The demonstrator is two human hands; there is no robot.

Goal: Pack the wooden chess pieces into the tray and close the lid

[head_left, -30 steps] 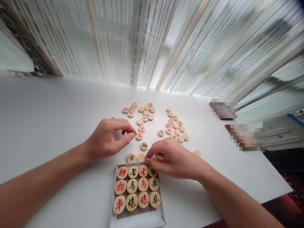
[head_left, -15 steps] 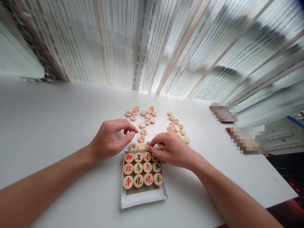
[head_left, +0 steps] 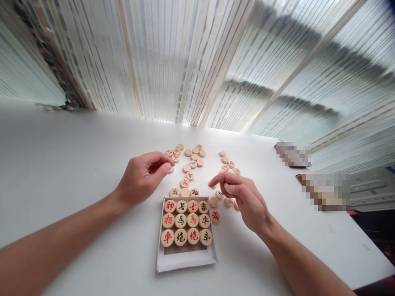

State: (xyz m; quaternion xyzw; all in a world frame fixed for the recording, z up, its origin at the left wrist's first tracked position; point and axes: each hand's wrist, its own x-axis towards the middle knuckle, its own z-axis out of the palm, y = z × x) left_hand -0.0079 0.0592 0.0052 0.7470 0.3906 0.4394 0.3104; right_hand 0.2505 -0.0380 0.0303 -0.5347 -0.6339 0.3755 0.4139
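Observation:
My left hand (head_left: 140, 176) is at the left of the scattered pieces, its thumb and index fingertip drawn together. A partly covered xiangqi piece (head_left: 171, 169) shows at those fingertips; whether it is held or lies beneath them is unclear. My right hand (head_left: 247, 197) hovers over the right-hand group, index finger stretched out and thumb apart, apparently holding nothing. It hides some pieces there. Between my forearms lies a shallow white box (head_left: 187, 260) with rows of round wooden xiangqi pieces, red and black characters facing up. A red-marked piece (head_left: 215, 216) lies against its right side.
Loose pieces lie beyond the box, some face up like a red one (head_left: 184, 183), others blank side up (head_left: 188, 152). A striped curtain (head_left: 160, 61) hangs behind the white table (head_left: 77, 164). Two blurred-out items (head_left: 322, 189) lie at the right.
My right hand has left the box's back-right corner and moved right, uncovering the black piece there. My left thumb and index finger have come together. The view has shifted slightly.

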